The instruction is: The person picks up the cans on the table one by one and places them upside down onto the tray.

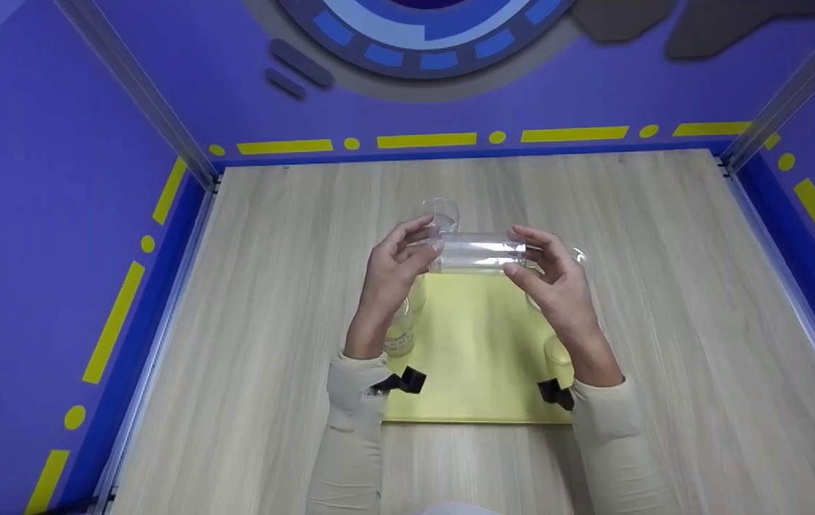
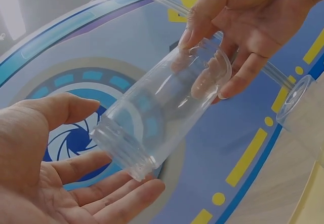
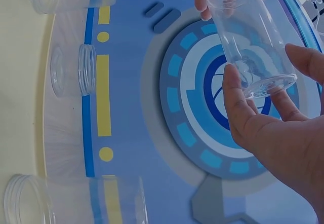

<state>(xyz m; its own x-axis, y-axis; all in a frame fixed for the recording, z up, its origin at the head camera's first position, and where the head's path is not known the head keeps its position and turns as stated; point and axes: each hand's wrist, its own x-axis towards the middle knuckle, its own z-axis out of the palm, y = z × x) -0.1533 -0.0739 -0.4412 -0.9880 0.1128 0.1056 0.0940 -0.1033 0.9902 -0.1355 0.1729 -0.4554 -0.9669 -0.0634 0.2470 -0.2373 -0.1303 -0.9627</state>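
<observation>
A clear plastic jar [image 1: 479, 252] lies sideways in the air between both hands, above the far edge of a yellow board [image 1: 479, 357]. Its base end sits in my right hand [image 1: 561, 290], with thumb and fingers gripping the wall, as the left wrist view shows too. At the other end is the threaded mouth [image 2: 124, 148]. My left hand [image 1: 389, 275] is spread around that mouth, thumb on one side, the fingers extended below with their tips right at the rim. Nothing shows inside the jar [image 3: 253, 41], and its mouth has no lid on it.
More clear jars stand around: one [image 1: 400, 340] at the board's left, another [image 1: 557, 350] at its right, partly behind my right wrist, and one [image 1: 440, 211] beyond the board. Blue printed panels [image 1: 36, 250] wall the wooden table [image 1: 257, 300] at back and sides.
</observation>
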